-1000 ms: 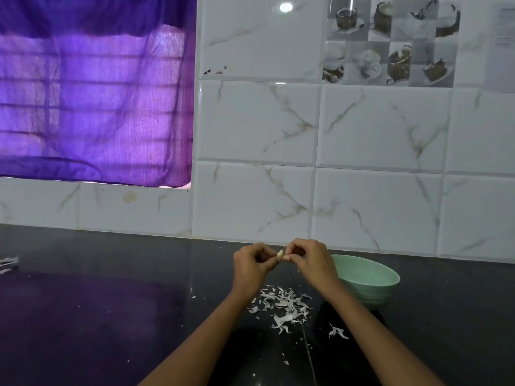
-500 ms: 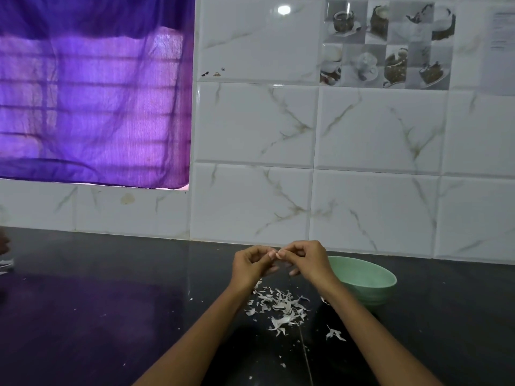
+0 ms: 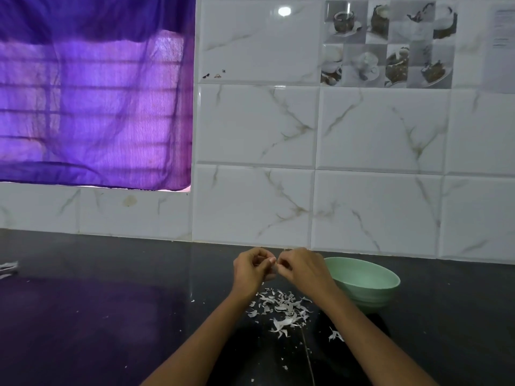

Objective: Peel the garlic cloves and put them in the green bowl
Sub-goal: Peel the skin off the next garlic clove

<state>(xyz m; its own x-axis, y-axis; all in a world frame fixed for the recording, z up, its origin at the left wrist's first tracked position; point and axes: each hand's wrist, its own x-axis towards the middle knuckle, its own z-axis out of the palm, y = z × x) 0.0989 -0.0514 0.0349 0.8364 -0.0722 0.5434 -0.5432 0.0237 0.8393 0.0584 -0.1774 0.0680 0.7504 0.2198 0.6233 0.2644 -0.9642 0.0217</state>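
Note:
My left hand [image 3: 252,270] and my right hand [image 3: 302,267] meet fingertip to fingertip above the black counter, pinching a small pale garlic clove [image 3: 274,263] that is mostly hidden between the fingers. Just to the right of my right hand stands the green bowl [image 3: 370,284]; my right wrist covers its left rim, and its inside is not visible. A scatter of white garlic skins [image 3: 281,309] lies on the counter directly below my hands.
The black counter [image 3: 111,316] runs up to a white marble-tile wall [image 3: 362,204]. A purple curtain [image 3: 92,101] covers the window at the upper left. A few white scraps [image 3: 8,267] lie at the far left edge, and one loose skin [image 3: 335,336] by my right forearm.
Both hands have stayed together over the skin pile, with the fingers shifting around the clove. The clove showed more clearly one second ago than now.

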